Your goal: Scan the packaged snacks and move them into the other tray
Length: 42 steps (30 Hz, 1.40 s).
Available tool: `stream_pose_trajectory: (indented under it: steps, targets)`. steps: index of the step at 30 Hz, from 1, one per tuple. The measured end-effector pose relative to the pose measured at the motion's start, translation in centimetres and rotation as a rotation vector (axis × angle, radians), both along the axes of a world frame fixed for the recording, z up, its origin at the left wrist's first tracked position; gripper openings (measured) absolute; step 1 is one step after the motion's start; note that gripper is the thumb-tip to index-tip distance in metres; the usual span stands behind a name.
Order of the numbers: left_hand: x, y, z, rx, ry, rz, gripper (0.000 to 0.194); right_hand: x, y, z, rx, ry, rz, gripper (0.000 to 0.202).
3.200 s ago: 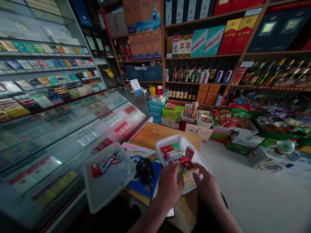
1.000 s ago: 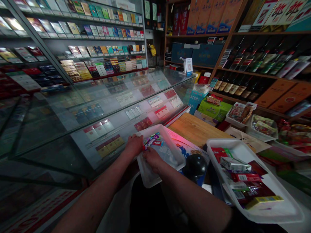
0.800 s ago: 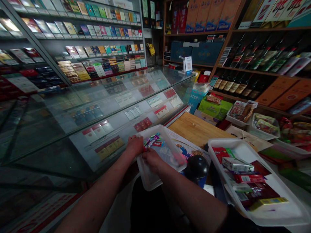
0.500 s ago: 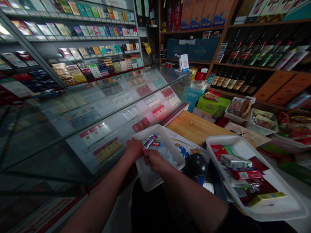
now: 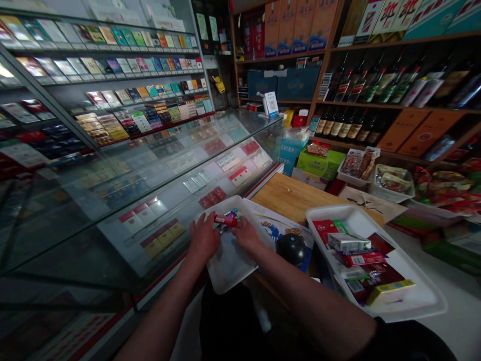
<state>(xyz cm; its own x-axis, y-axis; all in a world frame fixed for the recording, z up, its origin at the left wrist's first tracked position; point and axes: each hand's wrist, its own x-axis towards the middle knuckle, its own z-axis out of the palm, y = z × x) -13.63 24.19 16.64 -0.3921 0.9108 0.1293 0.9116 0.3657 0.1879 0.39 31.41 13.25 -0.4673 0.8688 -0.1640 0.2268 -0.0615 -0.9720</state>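
Note:
A shallow white plastic tray (image 5: 230, 273) rests tilted at the counter's near edge, in front of my lap. Over its far half, a small red stick-shaped packet (image 5: 225, 220), like a gum or candy pack, lies crosswise between my hands. My left hand (image 5: 205, 239) closes its fingertips at the packet's left end. At the right end, my right hand (image 5: 248, 235) pinches it between thumb and fingers. Just behind and under it, several small colourful wrapped sticks (image 5: 233, 212) show in part; my fingers hide the rest.
Right of me, a larger white tray (image 5: 424, 296) holds several small boxes and packets. A black rounded object (image 5: 291, 249) sits between the trays on a printed sheet (image 5: 263, 213). The glass display case (image 5: 158, 200) runs along the left. Bottle shelves (image 5: 376, 95) stand behind.
The purple wrapped stick between my hands has given way to a red packet. My left hand has spread slightly left. The view has shifted a little to the right.

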Motion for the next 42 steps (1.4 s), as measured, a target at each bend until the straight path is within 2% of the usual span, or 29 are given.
stream_pose_trajectory:
  steps: [4, 9, 13, 18, 23, 29, 37, 42]
  targets:
    - [2.4, -0.1, 0.4, 0.06, -0.082, -0.03, 0.065, 2.8, 0.7, 2.5, 0.193, -0.153, -0.029, 0.07]
    - [5.4, 0.3, 1.2, 0.187, -0.191, -0.088, 0.067, 6.6, 1.8, 4.8, 0.343, -0.305, 0.007, 0.074]
    - [8.3, 0.9, 1.5, 0.235, -0.265, -0.123, 0.068, 9.7, 2.8, 5.7, 0.44, -0.348, -0.001, 0.069]
    - [11.9, 2.1, 0.4, 0.276, -0.354, -0.182, 0.071, 13.8, 3.6, 6.2, 0.467, -0.366, -0.033, 0.067]
    - [14.9, 2.9, -0.9, 0.303, -0.507, -0.232, 0.062, 17.5, 4.2, 5.4, 0.417, -0.368, -0.046, 0.064]
    - [17.4, 3.0, -1.4, 0.273, -0.642, -0.242, 0.062, 20.6, 4.7, 3.6, 0.379, -0.354, -0.028, 0.059]
    - [17.8, 3.2, -3.5, 0.208, -0.667, -0.228, 0.061, 22.1, 4.8, 0.4, 0.449, -0.391, -0.01, 0.045]
    - [17.8, 3.1, -4.1, 0.197, -0.671, -0.257, 0.06, 22.4, 4.7, -0.3, 0.455, -0.385, -0.012, 0.043]
